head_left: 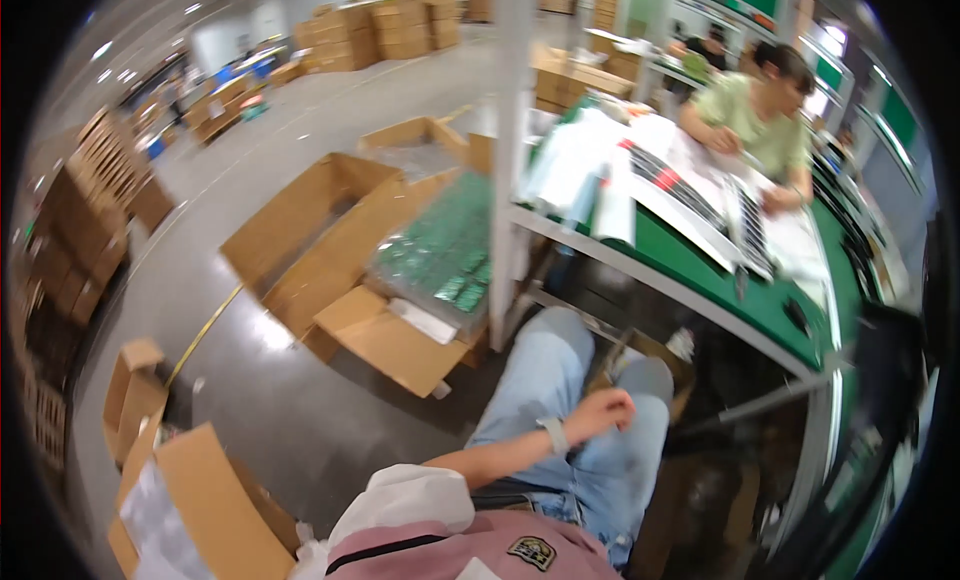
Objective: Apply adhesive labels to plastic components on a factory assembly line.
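Observation:
My left hand (600, 413) is over my lap, above the thighs of my light blue jeans (545, 375). Its fingers look loosely curled and closed, slightly blurred, and nothing shows in them. A pale watch or band (552, 436) circles that wrist. My right hand is out of the picture. To the left of my knees stands an open cardboard box (390, 340) with green items in clear plastic wrap (440, 245) in it. Right of my knees is the edge of a green-topped workbench (680, 275).
A co-worker in a light green shirt (750, 110) handles dark strips on white sheets at the bench. A white post (512, 130) rises at its corner. Another open carton (195, 500) stands at the lower left. Stacked boxes (380, 30) line the far floor.

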A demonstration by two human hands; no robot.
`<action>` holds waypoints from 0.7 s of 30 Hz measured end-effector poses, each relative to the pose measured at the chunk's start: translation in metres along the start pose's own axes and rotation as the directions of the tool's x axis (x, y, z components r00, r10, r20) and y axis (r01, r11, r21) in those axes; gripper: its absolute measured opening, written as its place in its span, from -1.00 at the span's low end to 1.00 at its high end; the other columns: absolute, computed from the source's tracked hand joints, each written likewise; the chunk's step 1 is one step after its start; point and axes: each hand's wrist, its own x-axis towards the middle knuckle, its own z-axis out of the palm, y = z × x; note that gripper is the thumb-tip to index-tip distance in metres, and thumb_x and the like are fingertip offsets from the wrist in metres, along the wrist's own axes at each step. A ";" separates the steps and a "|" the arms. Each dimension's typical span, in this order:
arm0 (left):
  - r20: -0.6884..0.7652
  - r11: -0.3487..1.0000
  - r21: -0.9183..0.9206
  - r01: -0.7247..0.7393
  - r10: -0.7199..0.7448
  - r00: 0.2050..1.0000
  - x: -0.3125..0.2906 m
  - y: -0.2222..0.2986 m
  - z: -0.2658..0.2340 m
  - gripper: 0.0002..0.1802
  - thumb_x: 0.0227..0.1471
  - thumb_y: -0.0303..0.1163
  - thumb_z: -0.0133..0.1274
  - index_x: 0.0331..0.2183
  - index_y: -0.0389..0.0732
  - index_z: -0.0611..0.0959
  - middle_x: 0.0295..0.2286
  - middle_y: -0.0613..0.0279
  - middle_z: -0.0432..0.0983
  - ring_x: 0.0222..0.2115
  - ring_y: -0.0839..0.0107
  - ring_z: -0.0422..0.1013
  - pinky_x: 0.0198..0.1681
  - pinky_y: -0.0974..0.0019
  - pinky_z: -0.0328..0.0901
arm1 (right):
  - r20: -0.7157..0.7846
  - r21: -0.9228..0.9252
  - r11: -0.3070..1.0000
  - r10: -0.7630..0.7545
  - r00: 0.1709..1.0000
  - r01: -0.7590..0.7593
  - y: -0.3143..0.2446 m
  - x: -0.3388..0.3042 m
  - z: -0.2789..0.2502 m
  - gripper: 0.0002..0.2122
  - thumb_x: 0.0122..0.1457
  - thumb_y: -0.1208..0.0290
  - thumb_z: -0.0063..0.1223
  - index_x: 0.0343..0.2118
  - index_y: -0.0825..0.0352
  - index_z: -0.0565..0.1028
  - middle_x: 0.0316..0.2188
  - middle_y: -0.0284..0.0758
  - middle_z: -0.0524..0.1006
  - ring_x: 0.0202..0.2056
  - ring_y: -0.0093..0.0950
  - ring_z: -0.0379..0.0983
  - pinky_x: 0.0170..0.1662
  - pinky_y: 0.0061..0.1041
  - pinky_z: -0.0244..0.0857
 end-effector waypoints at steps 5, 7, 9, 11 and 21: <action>0.161 0.918 -0.342 0.203 -0.155 0.975 -0.009 0.078 -0.045 -0.38 0.21 0.02 -0.21 0.03 -0.32 0.42 -0.13 -0.04 0.51 -0.09 0.17 0.44 0.05 0.09 0.30 | 0.245 -0.038 0.927 -0.353 0.903 0.373 -0.038 0.039 0.073 -0.81 -0.18 0.57 0.28 -0.44 0.41 0.54 -0.54 -0.23 0.49 -0.49 -0.30 0.40 -0.37 -0.37 0.21; -0.003 0.764 -0.641 0.076 -0.102 0.995 -0.025 0.094 -0.073 -0.25 0.17 0.14 -0.20 0.03 -0.41 0.42 -0.10 -0.16 0.48 -0.05 0.03 0.42 0.05 -0.08 0.30 | 0.445 0.111 0.893 -0.437 0.781 0.436 -0.059 0.066 0.121 -0.81 -0.23 0.51 0.25 -0.49 0.43 0.53 -0.59 -0.19 0.46 -0.53 -0.23 0.44 -0.49 -0.41 0.24; -0.308 0.751 -0.654 -0.097 -0.146 0.940 -0.049 0.099 -0.123 -0.20 0.15 0.18 -0.12 0.18 -0.25 0.28 0.10 -0.10 0.32 0.10 0.05 0.30 0.17 -0.05 0.20 | 0.539 0.310 0.840 -0.541 0.646 0.445 -0.077 0.078 0.171 -0.82 -0.15 0.51 0.23 -0.45 0.44 0.54 -0.55 -0.16 0.48 -0.49 -0.18 0.46 -0.42 -0.36 0.33; -0.046 0.754 -0.654 -0.057 0.036 0.998 -0.057 0.107 -0.139 -0.14 0.17 0.22 -0.16 0.22 -0.29 0.20 0.16 -0.07 0.23 0.16 0.11 0.23 0.24 0.06 0.11 | 0.569 0.453 0.778 -0.629 0.530 0.436 -0.088 0.080 0.213 -0.84 -0.09 0.50 0.22 -0.42 0.44 0.56 -0.52 -0.16 0.50 -0.45 -0.15 0.48 -0.37 -0.31 0.37; -0.408 0.977 -0.054 0.209 -0.212 0.888 -0.134 0.100 -0.132 -0.54 0.25 -0.29 -0.17 0.13 -0.25 0.41 0.05 0.17 0.37 0.07 0.37 0.29 0.18 0.33 0.14 | 0.814 0.435 0.640 -0.581 0.029 0.633 -0.107 0.101 0.399 -0.75 -0.01 0.27 0.22 -0.27 0.26 0.60 -0.37 -0.26 0.59 -0.28 -0.23 0.53 -0.23 -0.29 0.40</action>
